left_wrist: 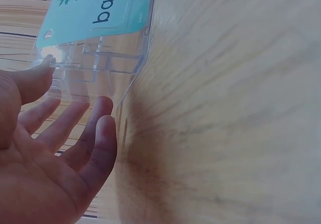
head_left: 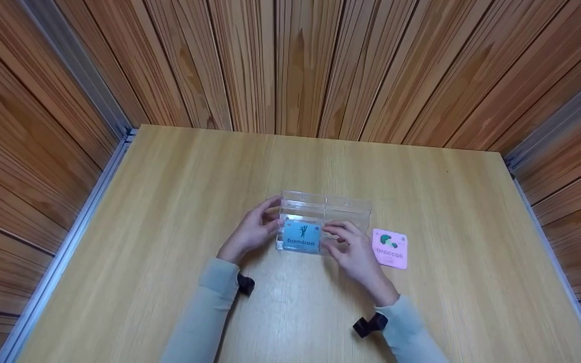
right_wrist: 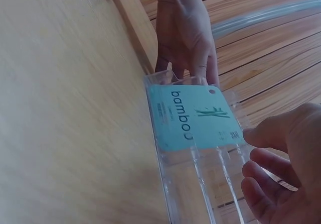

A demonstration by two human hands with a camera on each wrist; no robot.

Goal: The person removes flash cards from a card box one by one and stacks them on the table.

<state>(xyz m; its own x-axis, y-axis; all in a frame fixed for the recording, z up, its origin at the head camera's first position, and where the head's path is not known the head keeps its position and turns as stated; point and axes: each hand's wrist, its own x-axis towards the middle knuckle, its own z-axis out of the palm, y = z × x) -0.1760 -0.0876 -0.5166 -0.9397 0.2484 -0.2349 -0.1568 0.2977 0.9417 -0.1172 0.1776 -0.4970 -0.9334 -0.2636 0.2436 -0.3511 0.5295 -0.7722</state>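
Observation:
A clear plastic rack [head_left: 347, 204] with stepped tiers stands on the table. In its front tier, on the left half, leans a blue card [head_left: 301, 236] printed "bamboo" with a green bamboo picture. My left hand [head_left: 254, 229] is at the rack's left end, thumb and fingertips against or close to the clear wall, fingers loosely bent. My right hand [head_left: 353, 252] is at the card's right edge. In the right wrist view, one fingertip of the right hand [right_wrist: 281, 163] meets or nearly meets the card [right_wrist: 193, 117]; its other fingers are apart, with nothing between them.
A pink card [head_left: 390, 249] printed "broccoli" lies flat on the table just right of the rack. Wood-plank walls [head_left: 300, 65] and metal rails [head_left: 63, 247] border the wooden table [head_left: 194, 176]. Each wrist carries a small black camera [head_left: 370, 325].

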